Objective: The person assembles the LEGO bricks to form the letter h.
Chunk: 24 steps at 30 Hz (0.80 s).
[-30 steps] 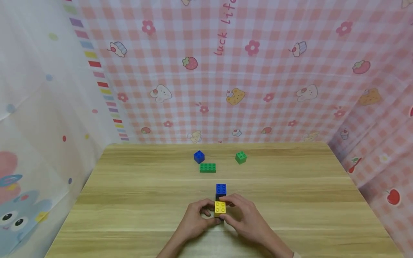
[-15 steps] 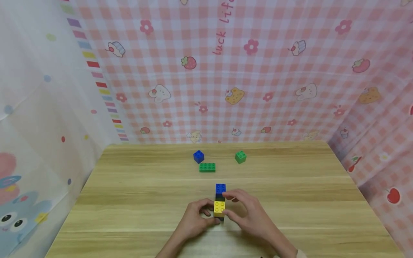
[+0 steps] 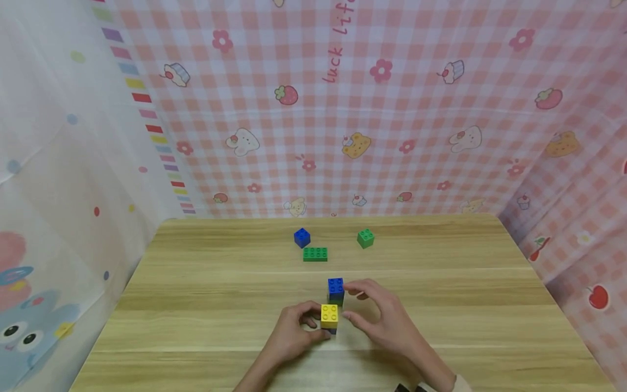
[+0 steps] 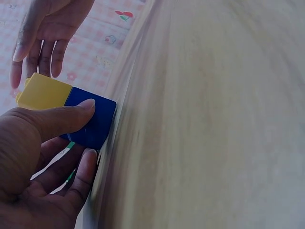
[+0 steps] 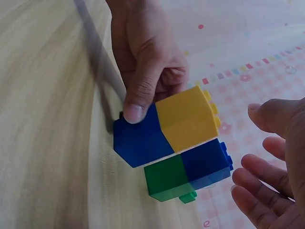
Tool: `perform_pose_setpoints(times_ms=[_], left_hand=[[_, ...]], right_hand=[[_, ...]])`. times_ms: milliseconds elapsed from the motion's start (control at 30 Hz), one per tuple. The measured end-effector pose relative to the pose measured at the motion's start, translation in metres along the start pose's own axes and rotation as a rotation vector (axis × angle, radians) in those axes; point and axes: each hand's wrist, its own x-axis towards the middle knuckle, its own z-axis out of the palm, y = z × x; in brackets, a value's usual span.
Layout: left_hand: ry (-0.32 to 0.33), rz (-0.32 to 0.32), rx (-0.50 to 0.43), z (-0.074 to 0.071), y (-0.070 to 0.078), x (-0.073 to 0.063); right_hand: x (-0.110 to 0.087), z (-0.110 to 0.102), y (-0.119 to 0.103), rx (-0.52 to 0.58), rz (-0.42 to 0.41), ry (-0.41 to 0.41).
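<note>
The yellow block (image 3: 329,316) sits on a lower blue block (image 5: 140,140), upright at the front of the counter (image 3: 220,326); the blue-and-green stack (image 3: 335,291) stands just behind it; with so narrow a gap, I judge that a twist of the left hand (image 3: 294,329) could knock that stack over; the thumb and fingers pinch only the lower blue block, so uneven pressure on the yellow block could tilt the pair; an inward sweep of the right hand (image 3: 384,316) could also topple the blue-and-green stack. I read the left hand as set low, thumb in front, fingers curled behind; the right hand holds nothing, thumb and fingers spread apart, fingertips near the blue-and-green stack; I cannot confirm contact there.
</note>
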Motion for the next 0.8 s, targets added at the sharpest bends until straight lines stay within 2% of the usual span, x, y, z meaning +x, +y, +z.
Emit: perform_pose_setpoints(times_ms=[300,800], left_hand=[[0.025,0.003,0.012,-0.006,-0.003,-0.001],[0.042,-0.037,0.027,-0.017,-0.007,0.003]], right_hand=[[0.005,-0.006,0.006,-0.014,-0.027,0.024],[0.018,-0.014,0.016,0.033,0.072,0.013]])
